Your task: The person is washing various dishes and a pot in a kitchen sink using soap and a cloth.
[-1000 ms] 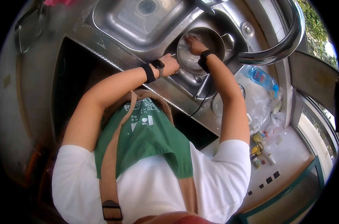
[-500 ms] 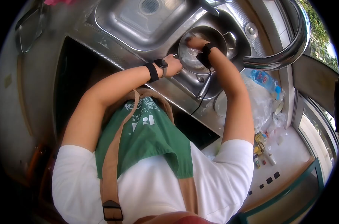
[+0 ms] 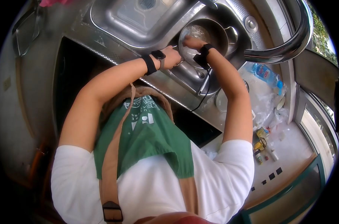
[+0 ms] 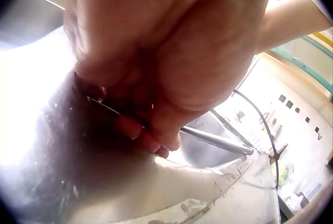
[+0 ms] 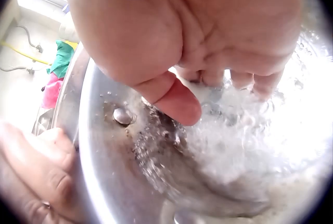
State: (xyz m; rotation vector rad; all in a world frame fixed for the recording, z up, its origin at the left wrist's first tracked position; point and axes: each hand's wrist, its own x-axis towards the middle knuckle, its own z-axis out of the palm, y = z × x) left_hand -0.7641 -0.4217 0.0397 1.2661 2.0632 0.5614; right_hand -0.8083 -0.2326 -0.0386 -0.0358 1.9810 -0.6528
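A round steel pot [image 3: 216, 31] sits in the smaller basin, with water [image 5: 229, 146] churning inside it. My left hand [image 3: 170, 58] grips the loop handle on the pot's near left side; in the left wrist view its fingers [image 4: 129, 126] curl round the thin metal. My right hand [image 3: 193, 43] is down inside the pot, close to the left wall. Seen from the right wrist, its thumb [image 5: 182, 107] lies apart from the other fingers, whose tips dip into splashing water. A rivet [image 5: 123, 115] shows on the pot's inner wall.
A larger steel basin [image 3: 113, 35] lies left of the pot. The curved chrome faucet [image 3: 278, 56] arches in from the right. A blue-labelled bottle [image 3: 264, 73], plastic bags [image 3: 264, 112] and small jars [image 3: 258, 156] stand on the right counter. A cable [image 3: 204, 99] hangs from the right wrist.
My right hand has shifted toward the near left part of the pot, and more bubbling water shows beyond it. The left hand keeps its hold on the handle.
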